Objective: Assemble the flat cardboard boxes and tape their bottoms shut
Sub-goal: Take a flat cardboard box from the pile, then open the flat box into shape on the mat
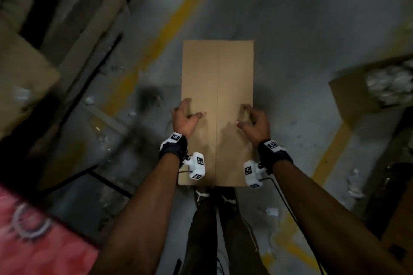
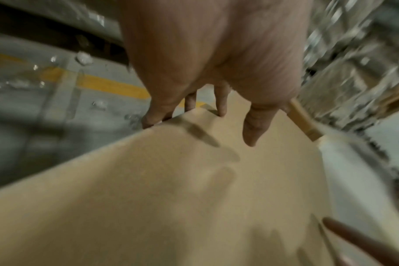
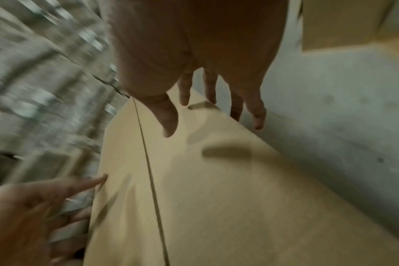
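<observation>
A long brown cardboard box (image 1: 216,73) lies in front of me over the grey floor, a seam (image 1: 217,96) running down its middle. My left hand (image 1: 186,116) is at its left edge. In the left wrist view its fingers (image 2: 153,118) touch that edge of the box (image 2: 171,180) while the thumb (image 2: 253,126) hangs above the board. My right hand (image 1: 252,118) hovers near the right edge with spread, loose fingers (image 3: 185,90) over the box (image 3: 216,180) and holds nothing. Whether it touches the board is unclear.
Yellow lines (image 1: 161,35) cross the concrete floor. An open carton (image 1: 357,94) of white items stands at the right, another carton (image 1: 22,78) at the left, a red printed sheet (image 1: 33,241) at the bottom left. White scraps litter the floor. My shoes (image 1: 214,196) are under the box's near end.
</observation>
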`<action>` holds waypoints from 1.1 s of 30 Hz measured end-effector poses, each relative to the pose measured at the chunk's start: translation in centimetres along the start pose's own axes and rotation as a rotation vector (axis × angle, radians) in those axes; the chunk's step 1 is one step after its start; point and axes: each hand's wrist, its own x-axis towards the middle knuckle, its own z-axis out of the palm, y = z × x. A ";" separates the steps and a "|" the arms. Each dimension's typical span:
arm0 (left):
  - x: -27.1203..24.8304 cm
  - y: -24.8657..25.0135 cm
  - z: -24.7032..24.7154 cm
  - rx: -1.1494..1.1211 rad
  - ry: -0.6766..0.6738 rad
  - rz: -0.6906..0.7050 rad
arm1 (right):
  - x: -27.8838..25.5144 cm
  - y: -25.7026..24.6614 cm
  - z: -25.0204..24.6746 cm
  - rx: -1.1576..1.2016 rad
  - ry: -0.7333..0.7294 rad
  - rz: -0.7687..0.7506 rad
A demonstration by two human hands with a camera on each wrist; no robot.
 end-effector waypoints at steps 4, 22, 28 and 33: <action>-10.5 10.4 -7.0 -0.039 0.111 0.097 | -7.2 -11.1 -8.6 0.003 0.040 -0.132; -43.1 17.5 -34.9 -0.230 0.755 0.532 | -34.2 -40.4 -15.0 0.139 0.013 -0.982; -53.4 7.1 -43.5 -0.244 0.909 0.490 | -45.9 -42.3 -5.4 0.146 -0.146 -1.130; -62.2 -4.5 -49.0 -0.229 1.017 0.384 | -55.6 -41.4 3.8 0.082 -0.378 -1.181</action>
